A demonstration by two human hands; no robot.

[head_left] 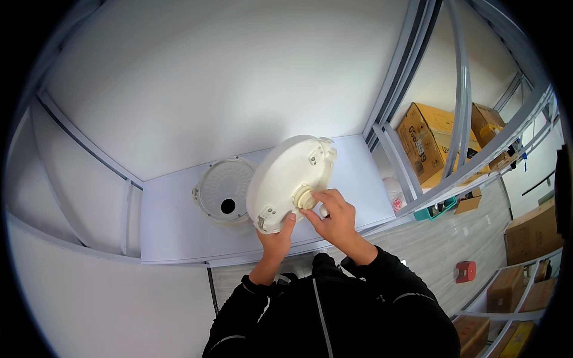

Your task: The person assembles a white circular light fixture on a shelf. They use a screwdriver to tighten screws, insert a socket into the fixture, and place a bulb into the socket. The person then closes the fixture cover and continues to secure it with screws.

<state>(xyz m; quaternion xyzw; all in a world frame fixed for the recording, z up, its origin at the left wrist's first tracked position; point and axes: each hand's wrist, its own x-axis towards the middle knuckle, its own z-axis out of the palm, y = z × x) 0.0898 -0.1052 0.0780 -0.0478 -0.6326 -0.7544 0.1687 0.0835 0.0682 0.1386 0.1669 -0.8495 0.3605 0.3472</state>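
A large off-white round cover (286, 170) is tilted up over the table with its fittings facing me. My left hand (276, 241) grips its lower edge, thumb on the near face. My right hand (337, 221) has thumb and fingers closed round a ribbed cream cap (305, 198) set in the cover. Behind the right fingers a small white rounded part (324, 210) partly shows; I cannot make out what it is. To the left of the cover, a round white housing (224, 190) with a grey translucent face and a dark round hole rests on the table.
The white tabletop (170, 230) stands against a white wall, between metal frame posts. At the right are a yellow cardboard box (439, 140), a teal bin (434, 210) and a clear plastic bag (394, 190). A red stool (465, 272) stands on the floor near shelved boxes (506, 289).
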